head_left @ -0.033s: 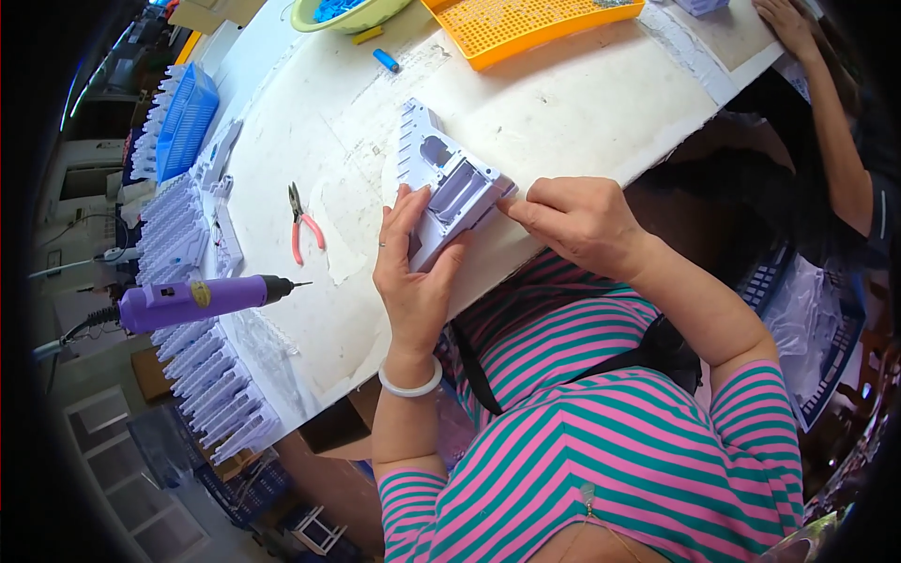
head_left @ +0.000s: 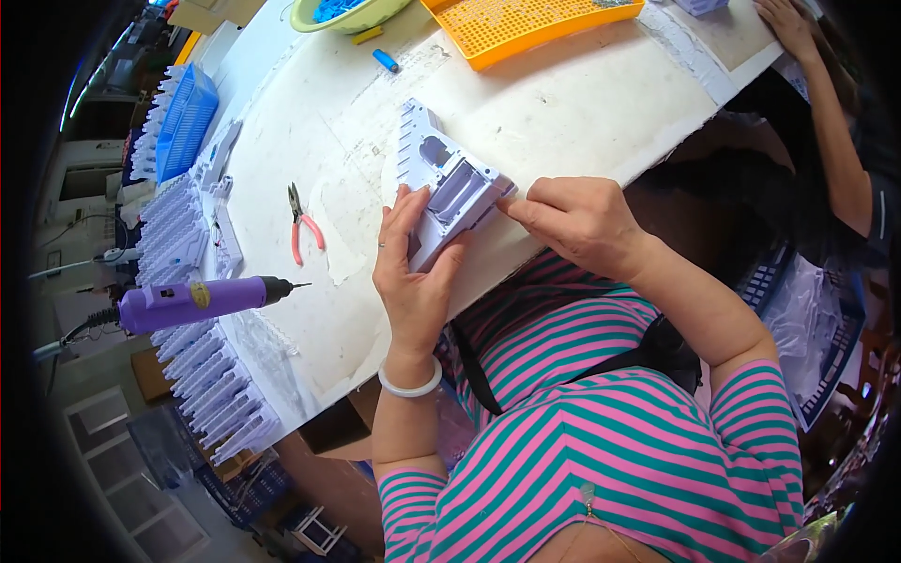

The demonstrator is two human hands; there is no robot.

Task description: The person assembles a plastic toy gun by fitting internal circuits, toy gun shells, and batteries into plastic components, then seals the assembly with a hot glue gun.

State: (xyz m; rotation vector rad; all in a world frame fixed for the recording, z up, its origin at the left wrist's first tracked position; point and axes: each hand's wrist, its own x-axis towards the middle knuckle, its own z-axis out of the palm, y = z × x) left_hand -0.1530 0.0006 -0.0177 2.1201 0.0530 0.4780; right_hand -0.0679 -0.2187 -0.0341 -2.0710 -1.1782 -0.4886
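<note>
A pale lavender plastic housing [head_left: 455, 188], with a rectangular open bay and a toothed edge, stands tilted on the white table near its front edge. My left hand [head_left: 413, 244] grips its near left side, thumb on one side and fingers on the other. At the housing's right end, my right hand [head_left: 582, 220] is closed, with thumb and index finger pinched against the corner. Whatever those fingertips may hold is hidden. Pliers with pink handles [head_left: 302, 225] lie on the table left of my left hand.
A purple electric screwdriver [head_left: 202, 302] hangs at the left, its bit pointing right. Several lavender plastic parts [head_left: 174, 230] line the left table edge beside a blue basket [head_left: 186, 122]. An orange tray [head_left: 526, 30], green bowl [head_left: 371, 21] and blue cylinder [head_left: 386, 61] sit farther back. Another person's arm [head_left: 831, 131] is at right.
The hanging electric screwdriver has turned very slightly. Both hands and the housing stay in the same place.
</note>
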